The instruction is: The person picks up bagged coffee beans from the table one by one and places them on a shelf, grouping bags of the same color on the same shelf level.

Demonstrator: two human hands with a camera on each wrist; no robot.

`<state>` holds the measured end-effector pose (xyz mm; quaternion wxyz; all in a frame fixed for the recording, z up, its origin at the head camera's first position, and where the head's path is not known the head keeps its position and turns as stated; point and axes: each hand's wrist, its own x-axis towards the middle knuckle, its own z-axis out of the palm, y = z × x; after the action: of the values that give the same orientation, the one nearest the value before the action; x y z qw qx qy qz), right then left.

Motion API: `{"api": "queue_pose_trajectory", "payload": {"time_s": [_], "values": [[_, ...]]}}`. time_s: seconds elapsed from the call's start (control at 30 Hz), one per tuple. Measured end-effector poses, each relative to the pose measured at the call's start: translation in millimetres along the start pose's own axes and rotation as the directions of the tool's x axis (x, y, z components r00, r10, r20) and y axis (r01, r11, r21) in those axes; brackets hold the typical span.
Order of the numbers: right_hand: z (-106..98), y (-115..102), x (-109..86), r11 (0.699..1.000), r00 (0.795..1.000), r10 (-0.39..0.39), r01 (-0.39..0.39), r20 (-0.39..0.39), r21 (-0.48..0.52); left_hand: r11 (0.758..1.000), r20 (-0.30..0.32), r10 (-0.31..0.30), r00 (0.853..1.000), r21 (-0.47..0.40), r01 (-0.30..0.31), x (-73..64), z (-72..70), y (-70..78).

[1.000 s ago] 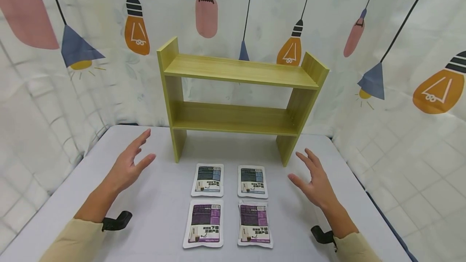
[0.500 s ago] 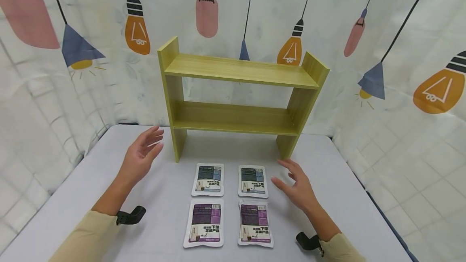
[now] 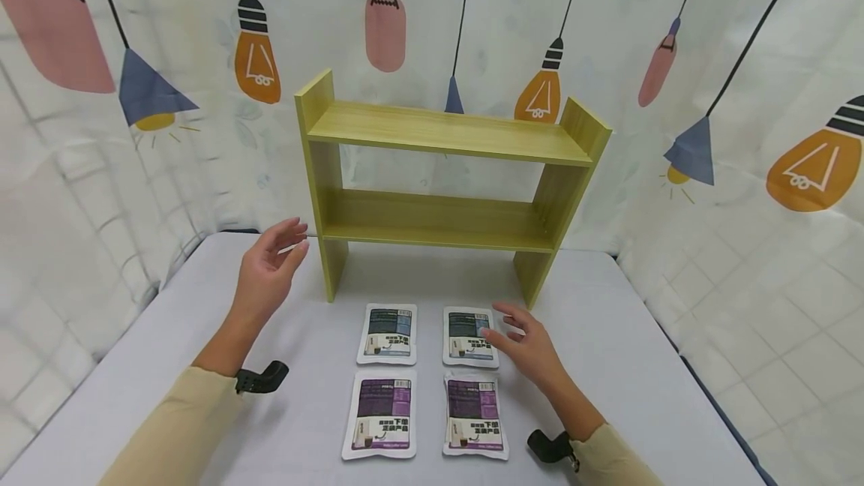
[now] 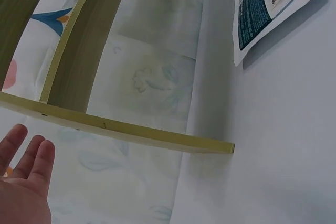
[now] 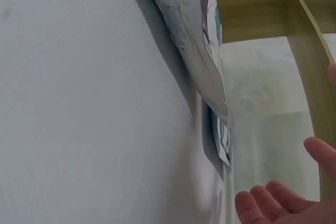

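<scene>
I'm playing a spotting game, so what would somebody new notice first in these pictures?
Probably the yellow-green shelf, standing towards the back of the white table. Next, four white packets in front of it, with the left hand by the shelf's left end and the right hand by the back right packet. The orange bulbs printed on the cloth behind stand out too.

Two bluish-label white pouches (image 3: 386, 334) lie flat, two purple-label ones (image 3: 381, 415) right in front, yellow-green shelf (image 3: 439, 220) standing upright behind.
</scene>
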<state>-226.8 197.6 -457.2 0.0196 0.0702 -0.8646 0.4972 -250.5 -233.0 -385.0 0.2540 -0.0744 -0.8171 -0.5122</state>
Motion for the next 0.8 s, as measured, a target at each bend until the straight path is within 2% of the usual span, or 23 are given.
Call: {"api": "queue_pose_trajectory", "payload": {"time_s": [0.3,0.57,0.8], "values": [[8.6,5.1,9.0,0.999,0.999,0.040,-0.040,0.004,-0.020,1.000,-0.044,-0.021,0.999,-0.019,0.020,13.2,5.4,6.3],[10.4,4.7,15.3,0.995,0.995,0.101,-0.101,0.015,0.001,0.999,-0.031,-0.020,0.999,-0.042,0.018,27.3,17.9,1.5],[14.5,1.7,22.0,0.989,0.989,0.145,-0.144,0.029,-0.030,0.999,-0.064,-0.027,0.998,-0.047,0.024,36.4,22.1,5.2]]}}
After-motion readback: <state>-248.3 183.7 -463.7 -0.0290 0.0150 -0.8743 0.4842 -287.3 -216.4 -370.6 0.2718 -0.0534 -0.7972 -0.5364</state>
